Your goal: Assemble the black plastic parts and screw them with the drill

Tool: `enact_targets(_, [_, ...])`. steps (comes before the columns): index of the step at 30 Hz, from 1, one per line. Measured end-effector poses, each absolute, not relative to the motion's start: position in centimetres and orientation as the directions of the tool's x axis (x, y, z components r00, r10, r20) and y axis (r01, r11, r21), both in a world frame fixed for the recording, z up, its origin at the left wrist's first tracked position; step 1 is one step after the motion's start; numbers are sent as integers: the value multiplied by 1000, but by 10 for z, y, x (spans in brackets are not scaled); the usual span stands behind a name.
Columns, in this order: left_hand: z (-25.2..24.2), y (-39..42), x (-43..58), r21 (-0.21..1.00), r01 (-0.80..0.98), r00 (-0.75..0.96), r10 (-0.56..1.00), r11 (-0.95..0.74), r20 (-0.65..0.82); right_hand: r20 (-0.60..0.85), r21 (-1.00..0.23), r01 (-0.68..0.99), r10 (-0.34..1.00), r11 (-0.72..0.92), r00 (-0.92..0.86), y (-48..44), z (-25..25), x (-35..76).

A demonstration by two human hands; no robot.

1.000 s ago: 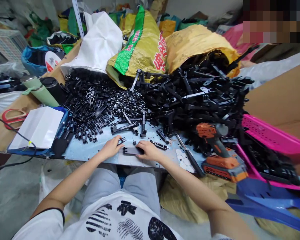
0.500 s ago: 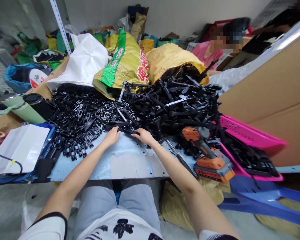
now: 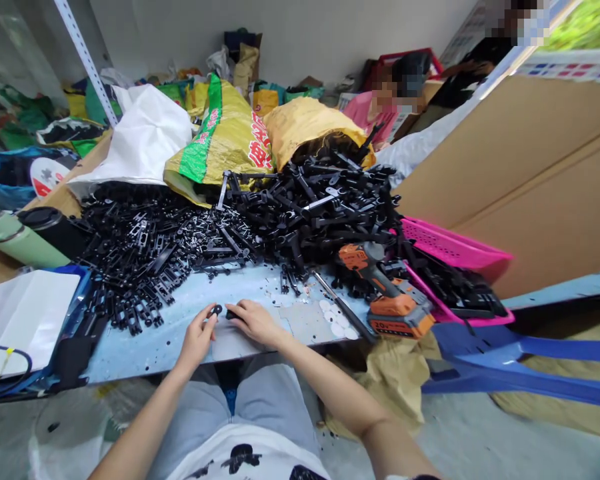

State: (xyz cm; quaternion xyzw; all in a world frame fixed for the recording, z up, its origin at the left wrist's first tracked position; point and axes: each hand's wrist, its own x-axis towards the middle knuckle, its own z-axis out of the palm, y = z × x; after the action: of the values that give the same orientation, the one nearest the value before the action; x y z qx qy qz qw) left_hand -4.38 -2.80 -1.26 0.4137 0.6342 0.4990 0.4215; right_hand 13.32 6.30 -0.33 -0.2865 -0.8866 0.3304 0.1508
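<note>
Close to the table's front edge, my left hand [image 3: 198, 339] pinches a small black plastic part [image 3: 217, 310] with a round, holed end. Just to its right, my right hand [image 3: 256, 322] has its fingers closed on another small dark piece [image 3: 233, 315], mostly covered by the fingertips. Whether the two pieces join cannot be made out. Beyond both hands lies a heap of black plastic parts [image 3: 145, 247], with small metal screws [image 3: 195, 230] scattered in the middle and longer black arms [image 3: 325, 200] piled to the right.
An orange cordless drill [image 3: 387, 293] stands at the right beside a black-handled metal rod [image 3: 343, 303]. A pink basket [image 3: 460, 247] holds black parts. Sacks, one of them yellow-green [image 3: 220, 143], line the back. White paper [image 3: 27, 320] and a green bottle [image 3: 25, 240] sit left. A person in pink [image 3: 373, 113] is behind.
Both hands have drawn back from the edge of the heap toward the table's front, each now with a small black piece. The view has shifted right.
</note>
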Motion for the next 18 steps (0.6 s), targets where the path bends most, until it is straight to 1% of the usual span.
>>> enact_targets(2, [-6, -33, -33, 984, 96, -305, 946, 150, -114, 42, -901, 283, 715, 329, -697, 58, -6, 119])
enact_targets(3, [-3, -34, -29, 984, 100, -309, 945, 147, -110, -6, -969, 187, 743, 160, -670, 56, -6, 115])
enact_targets(4, [0, -36, -25, 983, 114, -314, 944, 142, -100, -56, -996, 94, 746, 9, -664, 55, -7, 112])
enact_targets(5, [2, -36, -23, 982, 142, -318, 945, 129, -78, -89, -994, 19, 735, -103, -672, 53, -6, 110])
enact_targets(6, [3, -37, -21, 978, 184, -319, 947, 102, -39, -99, -985, -33, 723, -167, -684, 52, -6, 110])
enact_targets(7, [4, -38, -21, 969, 239, -317, 948, 64, 16, -87, -982, -61, 713, -180, -696, 51, -5, 112])
enact_targets(9, [3, -39, -21, 928, 372, -292, 946, -27, 145, -25, -995, -51, 701, -88, -713, 53, -1, 119])
enact_targets(11, [2, -42, -23, 869, 487, -247, 940, -90, 236, 66, -994, 7, 673, 105, -737, 58, 3, 128])
enact_targets(13, [0, -44, -23, 823, 557, -210, 941, -109, 266, 172, -944, 56, 629, 325, -758, 62, 7, 134])
enact_targets(15, [-1, -45, -21, 805, 582, -207, 937, -113, 281, 253, -876, 78, 592, 476, -765, 63, 10, 135])
enact_targets(16, [-1, -45, -19, 805, 583, -224, 929, -114, 293, 271, -859, 83, 586, 505, -764, 61, 10, 133])
enact_targets(18, [-1, -44, -15, 811, 574, -277, 904, -115, 325, 260, -881, 88, 631, 465, -731, 52, 8, 127])
